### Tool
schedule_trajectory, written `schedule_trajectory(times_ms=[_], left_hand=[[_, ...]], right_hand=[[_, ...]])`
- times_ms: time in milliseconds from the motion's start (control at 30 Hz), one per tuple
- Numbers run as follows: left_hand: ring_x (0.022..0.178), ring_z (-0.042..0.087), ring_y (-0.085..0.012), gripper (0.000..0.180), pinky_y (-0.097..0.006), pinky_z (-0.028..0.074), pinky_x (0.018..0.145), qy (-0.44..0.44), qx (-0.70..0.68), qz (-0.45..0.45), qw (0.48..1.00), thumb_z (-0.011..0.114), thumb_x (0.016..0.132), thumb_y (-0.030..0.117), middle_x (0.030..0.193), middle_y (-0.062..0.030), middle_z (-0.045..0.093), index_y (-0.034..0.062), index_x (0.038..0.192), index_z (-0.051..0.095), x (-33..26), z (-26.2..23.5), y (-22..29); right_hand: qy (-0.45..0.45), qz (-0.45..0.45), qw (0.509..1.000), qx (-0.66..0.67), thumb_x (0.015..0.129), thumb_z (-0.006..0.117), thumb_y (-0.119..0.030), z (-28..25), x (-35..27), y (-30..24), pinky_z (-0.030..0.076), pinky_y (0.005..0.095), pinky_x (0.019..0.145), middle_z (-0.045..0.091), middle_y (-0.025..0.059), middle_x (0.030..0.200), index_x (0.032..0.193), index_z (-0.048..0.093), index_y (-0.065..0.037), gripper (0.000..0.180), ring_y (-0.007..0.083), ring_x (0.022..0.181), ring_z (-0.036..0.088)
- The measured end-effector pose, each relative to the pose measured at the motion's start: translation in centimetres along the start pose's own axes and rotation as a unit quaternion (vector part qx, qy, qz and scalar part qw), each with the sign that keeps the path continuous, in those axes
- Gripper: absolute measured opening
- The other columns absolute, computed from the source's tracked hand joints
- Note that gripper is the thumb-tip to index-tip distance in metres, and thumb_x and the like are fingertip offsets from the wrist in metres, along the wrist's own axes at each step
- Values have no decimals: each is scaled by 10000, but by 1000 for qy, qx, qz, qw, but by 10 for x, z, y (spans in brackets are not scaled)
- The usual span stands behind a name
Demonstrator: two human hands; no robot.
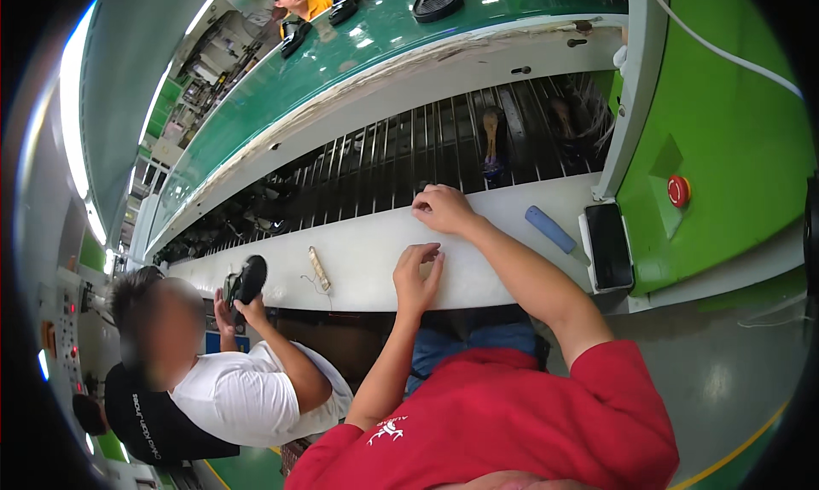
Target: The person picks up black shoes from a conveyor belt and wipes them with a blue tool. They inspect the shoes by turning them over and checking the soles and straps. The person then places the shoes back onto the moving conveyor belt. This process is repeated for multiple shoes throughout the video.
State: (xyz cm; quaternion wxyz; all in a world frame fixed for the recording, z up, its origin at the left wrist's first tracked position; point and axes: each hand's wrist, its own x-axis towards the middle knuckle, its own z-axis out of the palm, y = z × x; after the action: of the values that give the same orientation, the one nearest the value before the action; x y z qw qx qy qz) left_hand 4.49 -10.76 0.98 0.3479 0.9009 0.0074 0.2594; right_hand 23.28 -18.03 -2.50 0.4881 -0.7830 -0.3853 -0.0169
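A: Where are the hands?

B: Both rest on the white counter [478, 272]. The left hand [418, 272] lies nearer, fingers loosely curled, holding nothing. The right hand [444, 208] sits at the far edge, fingertips pressed down beside the roller rack [409, 162], its grip empty too.

A: What lies nearest?

B: A blue bar [550, 229] to the right, then a dark phone [608, 244] in a white tray. To the left lies a small tan stick [319, 268] with a thread.

A: What could go wrong?

B: I judge the right fingertips risk a nip, being so close to the rods. A sweep of the forearm could knock the bar or phone off the near edge.

A: Anything unclear?

B: Yes. The items down in the rack are dim; one looks like a brush [491, 140], but I cannot say. A co-worker on the left holds a dark sole [247, 281], partly hiding it. The far green belt [375, 42] is cut off by the picture's rim.
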Motion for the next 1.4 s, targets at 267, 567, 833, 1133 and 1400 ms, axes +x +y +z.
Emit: schedule_trajectory(times_ms=[267, 567, 833, 1133, 1400], left_hand=[[931, 756, -239, 244, -351, 590, 873, -95, -9, 4, 995, 794, 917, 23, 998, -138, 771, 15, 1160, 777, 14, -2, 20], [972, 766, -365, 252, -416, 619, 855, -377, -455, 378, 712, 805, 984, 123, 1098, -185, 780, -49, 1164, 761, 102, -64, 205], [1225, 690, -296, 413, -377, 573, 1007, -318, -411, 531, 669, 618, 1101, 209, 1271, -130, 751, -48, 1421, 661, 146, -97, 164], [1078, 723, -295, 353, -364, 602, 876, -166, -473, 460, 733, 679, 1012, 173, 1233, -156, 761, -37, 1292, 723, 155, -85, 140], [946, 753, -293, 301, -352, 628, 759, -89, -498, 429, 749, 734, 933, 142, 1199, -179, 769, -27, 1178, 778, 162, -73, 138]], right_hand=[[3, -20, 1000, 9, 953, 742, -308, -1, -1, 1, 578, 500, 883, 759, 133, 992, 1004, 820, -120, 210, 364, 995, 717], [10, -21, 1000, -6, 959, 749, -265, -3, -4, -14, 577, 471, 827, 738, 83, 913, 965, 804, -122, 154, 323, 914, 710], [20, 6, 999, -42, 956, 769, -249, -6, 5, -17, 571, 428, 731, 728, 52, 865, 995, 811, -135, 127, 279, 803, 715], [-15, 74, 995, -60, 960, 751, -248, -3, 13, -22, 578, 435, 745, 738, 50, 867, 979, 799, -129, 129, 271, 825, 722], [-2, 54, 997, -56, 967, 774, -247, -3, 14, -22, 560, 414, 686, 727, 37, 847, 975, 804, -124, 127, 238, 744, 700]])
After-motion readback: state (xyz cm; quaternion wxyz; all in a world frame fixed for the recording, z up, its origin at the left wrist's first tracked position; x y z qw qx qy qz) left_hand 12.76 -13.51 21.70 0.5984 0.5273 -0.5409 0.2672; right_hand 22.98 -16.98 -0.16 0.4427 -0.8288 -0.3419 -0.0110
